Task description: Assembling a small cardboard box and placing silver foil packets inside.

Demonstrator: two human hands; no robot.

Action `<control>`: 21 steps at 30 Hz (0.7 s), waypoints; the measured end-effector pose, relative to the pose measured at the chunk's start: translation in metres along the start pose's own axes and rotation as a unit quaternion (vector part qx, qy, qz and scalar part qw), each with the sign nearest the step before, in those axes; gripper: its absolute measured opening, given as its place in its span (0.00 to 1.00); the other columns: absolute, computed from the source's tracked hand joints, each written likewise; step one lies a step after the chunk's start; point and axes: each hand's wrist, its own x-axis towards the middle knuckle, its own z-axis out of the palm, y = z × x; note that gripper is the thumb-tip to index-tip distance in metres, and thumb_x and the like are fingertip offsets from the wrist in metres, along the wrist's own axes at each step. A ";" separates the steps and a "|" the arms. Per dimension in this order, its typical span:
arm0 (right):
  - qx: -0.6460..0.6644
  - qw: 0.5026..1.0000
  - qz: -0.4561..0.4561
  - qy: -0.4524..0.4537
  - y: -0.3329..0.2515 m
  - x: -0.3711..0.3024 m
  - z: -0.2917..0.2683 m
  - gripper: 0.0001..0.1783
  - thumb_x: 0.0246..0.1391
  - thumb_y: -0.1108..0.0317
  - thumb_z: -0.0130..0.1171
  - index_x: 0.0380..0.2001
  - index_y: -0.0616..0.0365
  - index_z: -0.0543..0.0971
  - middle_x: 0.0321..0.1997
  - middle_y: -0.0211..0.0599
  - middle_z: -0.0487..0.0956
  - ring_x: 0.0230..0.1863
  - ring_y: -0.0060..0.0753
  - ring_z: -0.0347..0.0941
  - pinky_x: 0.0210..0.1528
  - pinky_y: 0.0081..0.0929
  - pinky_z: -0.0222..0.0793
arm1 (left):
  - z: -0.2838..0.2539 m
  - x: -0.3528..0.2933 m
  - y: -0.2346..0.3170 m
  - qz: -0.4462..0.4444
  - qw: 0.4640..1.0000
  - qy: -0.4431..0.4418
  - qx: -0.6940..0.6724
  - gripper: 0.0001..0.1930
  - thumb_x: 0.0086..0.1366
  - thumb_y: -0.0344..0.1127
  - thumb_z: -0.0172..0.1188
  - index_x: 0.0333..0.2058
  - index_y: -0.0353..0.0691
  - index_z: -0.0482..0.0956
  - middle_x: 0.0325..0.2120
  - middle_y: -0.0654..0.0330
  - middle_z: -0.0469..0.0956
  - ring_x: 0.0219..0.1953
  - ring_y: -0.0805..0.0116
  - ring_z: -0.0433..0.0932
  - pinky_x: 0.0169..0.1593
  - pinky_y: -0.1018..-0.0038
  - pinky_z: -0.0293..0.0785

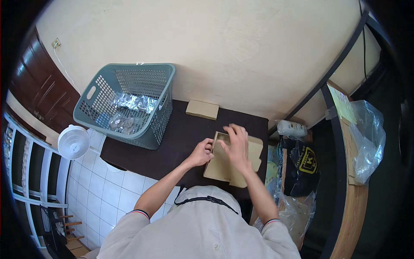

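A brown cardboard box [218, 169], partly folded with flaps spread, lies on the dark table in front of me. Along its left wall, my left hand [201, 153] is closed on the edge with curled fingers. Over the box's far part is my right hand [236, 149], its thumb apart from the fingers and near the left wall. Its fingertips reach the far edge; whether they press on the cardboard I cannot tell. A second, closed cardboard box [202, 109] lies farther back, by the wall.
A grey-green plastic basket [156, 129] with several shiny clear packets [133, 102] stands on the table's left. The dark tabletop [179, 116] meets the wall. Right of it are plastic-wrapped goods [291, 128] and a wooden-edged shelf [351, 207]. A white fan [74, 142] stands left.
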 end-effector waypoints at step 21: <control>0.121 0.961 0.192 -0.158 -0.046 -0.142 0.029 0.11 0.58 0.80 0.61 0.45 0.67 0.84 0.40 0.56 0.83 0.46 0.62 0.78 0.50 0.53 0.73 | 0.054 -0.036 -0.043 -0.081 0.919 0.186 -0.337 0.20 0.75 0.23 0.57 0.62 0.37 0.66 0.51 0.51 0.81 0.49 0.57 0.86 0.46 0.57 0.89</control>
